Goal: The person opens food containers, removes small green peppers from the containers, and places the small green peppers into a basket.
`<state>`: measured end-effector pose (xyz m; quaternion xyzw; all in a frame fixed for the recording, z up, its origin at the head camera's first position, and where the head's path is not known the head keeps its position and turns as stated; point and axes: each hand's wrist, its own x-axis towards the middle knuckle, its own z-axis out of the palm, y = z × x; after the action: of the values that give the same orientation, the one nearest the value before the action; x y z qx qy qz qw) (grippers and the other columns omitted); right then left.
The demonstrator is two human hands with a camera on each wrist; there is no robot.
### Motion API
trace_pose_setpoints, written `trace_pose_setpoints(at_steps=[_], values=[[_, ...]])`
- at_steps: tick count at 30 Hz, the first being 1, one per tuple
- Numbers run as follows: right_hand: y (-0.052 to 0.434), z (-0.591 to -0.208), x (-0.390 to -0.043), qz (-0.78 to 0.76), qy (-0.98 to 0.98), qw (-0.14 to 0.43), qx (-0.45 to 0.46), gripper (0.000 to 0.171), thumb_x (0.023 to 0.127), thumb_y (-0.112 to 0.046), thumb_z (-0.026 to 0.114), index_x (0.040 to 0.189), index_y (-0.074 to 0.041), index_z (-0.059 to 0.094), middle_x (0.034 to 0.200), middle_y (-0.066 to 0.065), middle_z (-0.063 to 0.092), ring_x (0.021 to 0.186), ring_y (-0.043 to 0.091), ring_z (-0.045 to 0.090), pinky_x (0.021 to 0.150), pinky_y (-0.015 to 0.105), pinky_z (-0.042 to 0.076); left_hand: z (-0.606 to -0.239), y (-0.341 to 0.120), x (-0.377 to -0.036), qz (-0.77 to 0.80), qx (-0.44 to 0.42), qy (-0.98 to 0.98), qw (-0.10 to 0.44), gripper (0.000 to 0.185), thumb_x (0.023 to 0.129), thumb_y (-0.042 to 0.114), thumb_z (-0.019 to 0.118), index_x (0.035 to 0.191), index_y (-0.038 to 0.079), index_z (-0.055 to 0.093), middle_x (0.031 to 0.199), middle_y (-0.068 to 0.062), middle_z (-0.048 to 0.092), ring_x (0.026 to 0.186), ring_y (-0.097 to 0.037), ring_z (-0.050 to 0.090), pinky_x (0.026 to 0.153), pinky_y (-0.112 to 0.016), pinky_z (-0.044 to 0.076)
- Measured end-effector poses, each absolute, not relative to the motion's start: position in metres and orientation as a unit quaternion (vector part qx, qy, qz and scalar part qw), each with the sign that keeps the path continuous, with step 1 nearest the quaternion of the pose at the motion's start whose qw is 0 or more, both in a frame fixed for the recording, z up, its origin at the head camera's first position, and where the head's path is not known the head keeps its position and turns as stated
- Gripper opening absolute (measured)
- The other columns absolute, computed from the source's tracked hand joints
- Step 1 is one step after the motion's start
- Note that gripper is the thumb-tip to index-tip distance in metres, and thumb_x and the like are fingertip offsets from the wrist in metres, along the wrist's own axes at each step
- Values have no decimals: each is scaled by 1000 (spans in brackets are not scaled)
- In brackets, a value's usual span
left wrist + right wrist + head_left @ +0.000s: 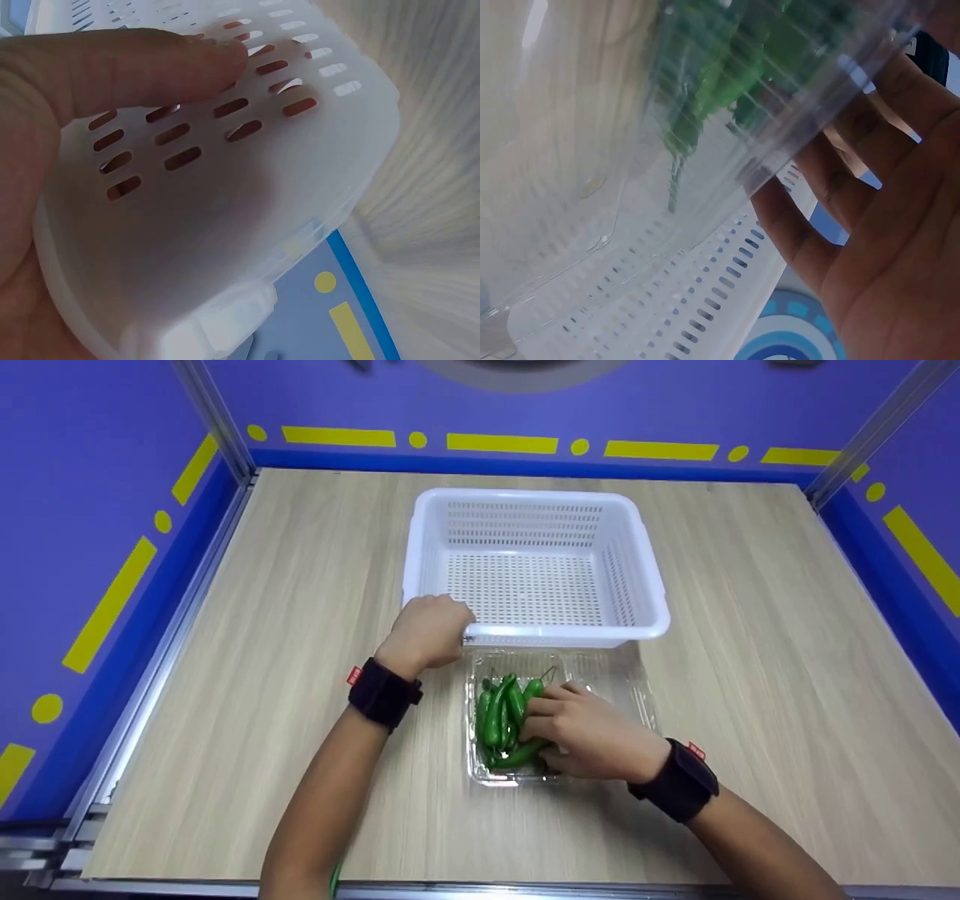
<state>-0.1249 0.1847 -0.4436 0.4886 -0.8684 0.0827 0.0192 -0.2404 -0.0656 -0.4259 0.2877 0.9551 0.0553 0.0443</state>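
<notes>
Head view. White basket (535, 566): slotted plastic, upright at the middle of the wooden surface (750, 660). Left hand (424, 631): at the basket's near left corner, fingers curled over the rim in a closed grip. Clear tray (559, 712): just in front of the basket, touching or nearly touching its near wall. Green peppers (504, 716): piled in the tray's left half. Right hand (589, 731): laid over the tray, fingers bent onto the peppers.

Left wrist view. Left hand (67, 97): thumb pressed flat along the basket (247, 165) wall, fingers showing through the slots.

Right wrist view. Right hand (877, 225): fingers curled against the tray (630, 150); peppers (727, 75) blurred through the plastic; basket (705, 300) beyond.
</notes>
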Motion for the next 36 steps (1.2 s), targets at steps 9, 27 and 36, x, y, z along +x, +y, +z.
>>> trace_pose_setpoints(at_steps=[9, 27, 36], values=[[200, -426, -132, 110, -862, 21, 494, 26, 77, -19, 78, 102, -23, 72, 101, -9, 67, 97, 14, 60, 91, 36, 51, -425, -65, -240, 61, 283, 956, 52, 38, 86, 11, 70, 61, 19, 43, 62, 5, 48, 62, -17, 52, 64, -40, 54], [207, -414, -140, 163, -854, 74, 489, 28, 78, -14, 75, 105, -18, 69, 96, -10, 63, 91, 13, 57, 85, 35, 49, -428, -65, -240, 62, 281, 957, 39, 37, 84, 13, 71, 62, 19, 42, 62, 5, 46, 61, -17, 50, 62, -40, 52], [210, -412, -146, 180, -854, 101, 477, 27, 79, -14, 76, 106, -15, 71, 98, -8, 66, 90, 11, 60, 82, 33, 50, -427, -67, -240, 56, 281, 957, 39, 38, 81, 9, 69, 61, 19, 39, 61, 5, 42, 59, -15, 46, 58, -38, 50]])
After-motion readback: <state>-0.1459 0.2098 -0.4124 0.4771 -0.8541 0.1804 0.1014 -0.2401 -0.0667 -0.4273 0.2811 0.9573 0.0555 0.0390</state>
